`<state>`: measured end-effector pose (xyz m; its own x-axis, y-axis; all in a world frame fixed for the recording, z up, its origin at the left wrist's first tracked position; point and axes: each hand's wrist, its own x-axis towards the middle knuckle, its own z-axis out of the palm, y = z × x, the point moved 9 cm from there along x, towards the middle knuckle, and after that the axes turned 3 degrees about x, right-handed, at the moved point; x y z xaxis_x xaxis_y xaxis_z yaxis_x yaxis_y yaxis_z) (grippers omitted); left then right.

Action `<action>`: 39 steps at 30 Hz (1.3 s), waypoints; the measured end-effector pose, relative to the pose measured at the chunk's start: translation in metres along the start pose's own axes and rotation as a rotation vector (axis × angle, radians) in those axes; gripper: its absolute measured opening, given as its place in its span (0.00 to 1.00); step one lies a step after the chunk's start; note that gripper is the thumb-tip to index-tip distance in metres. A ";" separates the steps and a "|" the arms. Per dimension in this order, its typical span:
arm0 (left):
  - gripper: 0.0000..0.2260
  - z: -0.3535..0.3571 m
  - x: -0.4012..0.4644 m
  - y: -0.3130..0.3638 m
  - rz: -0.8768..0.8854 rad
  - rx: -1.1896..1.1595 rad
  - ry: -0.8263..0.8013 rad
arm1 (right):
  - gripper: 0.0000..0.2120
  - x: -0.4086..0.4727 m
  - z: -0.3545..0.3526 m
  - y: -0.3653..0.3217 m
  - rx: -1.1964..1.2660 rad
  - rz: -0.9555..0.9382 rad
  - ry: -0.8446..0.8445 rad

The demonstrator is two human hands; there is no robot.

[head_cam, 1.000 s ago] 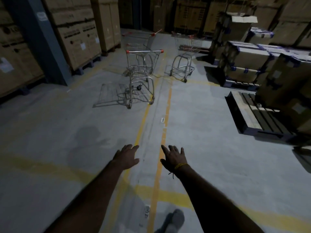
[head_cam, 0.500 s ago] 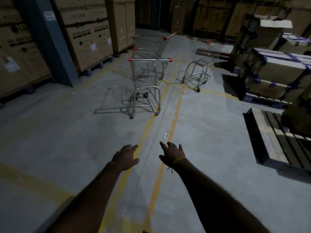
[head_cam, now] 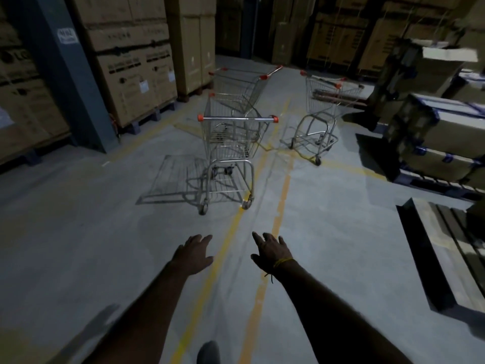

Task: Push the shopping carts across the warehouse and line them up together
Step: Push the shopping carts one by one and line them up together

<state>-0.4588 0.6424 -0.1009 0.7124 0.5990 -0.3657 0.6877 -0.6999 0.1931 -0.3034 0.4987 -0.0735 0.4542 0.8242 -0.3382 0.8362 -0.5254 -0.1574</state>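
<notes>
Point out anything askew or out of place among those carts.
The three silver wire shopping carts are scattered, not lined up. The nearest cart faces straight ahead, the one behind it is angled rightward, and the third stands apart to the right, turned askew across the yellow floor lines.

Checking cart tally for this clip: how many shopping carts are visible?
3. One silver wire shopping cart nearest, centre aisle; a second cart directly behind it; a third cart to the right. More may be hidden in the dark.
</notes>
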 end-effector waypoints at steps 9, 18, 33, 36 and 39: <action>0.33 -0.110 0.168 -0.017 0.041 0.002 0.053 | 0.34 0.160 -0.086 0.009 0.028 0.012 0.074; 0.33 -0.170 0.301 0.002 0.055 -0.010 0.125 | 0.34 0.304 -0.138 0.050 0.011 -0.024 0.088; 0.34 -0.276 0.509 0.041 -0.084 -0.064 0.193 | 0.35 0.520 -0.268 0.153 0.058 -0.109 0.176; 0.35 -0.292 0.544 0.040 -0.121 -0.048 0.208 | 0.36 0.547 -0.278 0.161 0.046 -0.115 0.184; 0.36 -0.308 0.577 0.040 -0.117 -0.040 0.221 | 0.37 0.576 -0.283 0.168 0.041 -0.111 0.180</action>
<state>0.0224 1.0796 -0.0240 0.6380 0.7485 -0.1805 0.7690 -0.6075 0.1990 0.1856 0.9450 -0.0325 0.4104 0.9002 -0.1460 0.8727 -0.4341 -0.2235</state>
